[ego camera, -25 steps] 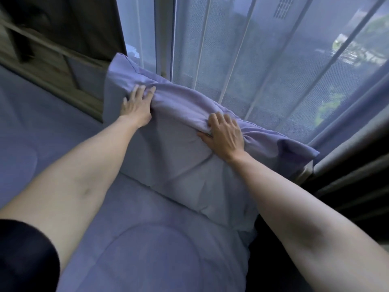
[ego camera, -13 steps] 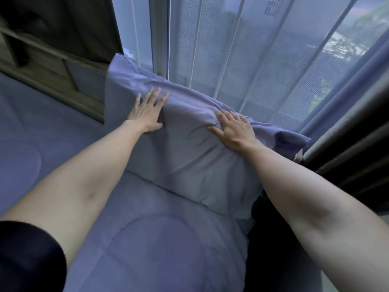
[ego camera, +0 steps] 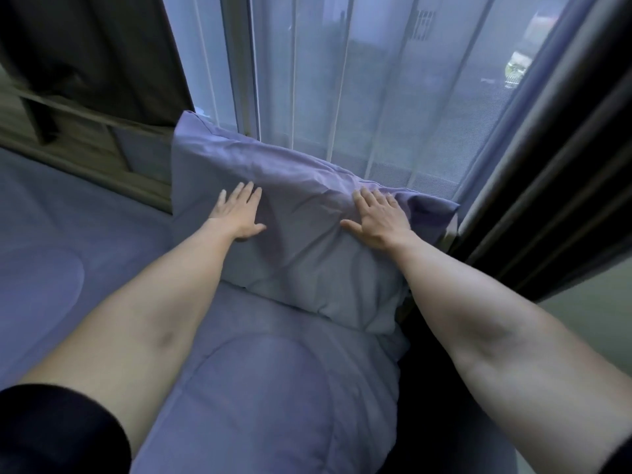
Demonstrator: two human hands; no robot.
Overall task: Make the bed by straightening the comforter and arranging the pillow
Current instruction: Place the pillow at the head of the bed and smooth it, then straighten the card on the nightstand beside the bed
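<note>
A lavender pillow (ego camera: 301,261) stands propped upright against the window at the head of the bed. Its lower edge rests on the quilted lavender comforter (ego camera: 266,388), which covers the bed below and to the left. My left hand (ego camera: 239,215) lies flat on the pillow's left face, fingers spread and pointing up. My right hand (ego camera: 378,218) presses flat on the pillow's right side, just below its creased top edge. Neither hand grips the fabric.
A sheer white curtain (ego camera: 359,90) hangs over the window right behind the pillow. A dark heavy curtain (ego camera: 554,179) and a dark gap beside the bed lie to the right. A wooden frame (ego camera: 85,142) with dark cloth borders the bed at the left.
Both hands let go of the pillow's top edge and slid down its face, now lying flat with fingers spread. The pillow stands more upright against the window.
</note>
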